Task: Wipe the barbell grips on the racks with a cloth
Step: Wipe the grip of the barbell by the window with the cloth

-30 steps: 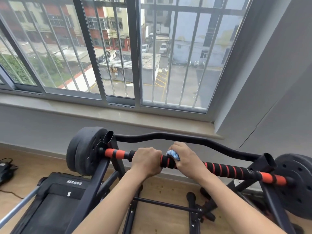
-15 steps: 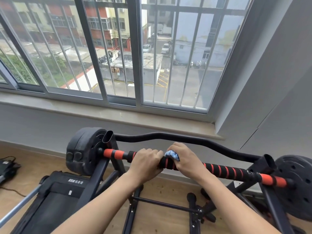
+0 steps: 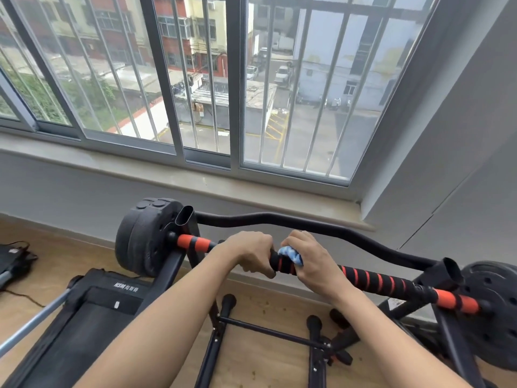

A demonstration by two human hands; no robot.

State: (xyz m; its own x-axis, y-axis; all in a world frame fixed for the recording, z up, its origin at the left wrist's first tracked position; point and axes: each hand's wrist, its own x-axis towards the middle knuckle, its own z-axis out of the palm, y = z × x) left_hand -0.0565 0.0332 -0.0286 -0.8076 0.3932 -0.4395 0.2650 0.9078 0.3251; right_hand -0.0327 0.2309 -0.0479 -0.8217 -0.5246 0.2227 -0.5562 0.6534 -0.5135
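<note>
Overhand, right hand holds cloth around barbell grip.

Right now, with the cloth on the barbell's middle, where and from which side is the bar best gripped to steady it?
Grip the barbell on its foam just left of the cloth, from above on the near side, fingers curled over, as the left hand does. It lies level across the rack, and the curved black bar crowds its far side.

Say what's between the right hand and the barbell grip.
A bunched blue cloth, held by the right hand against the barbell grip; head view.
</note>
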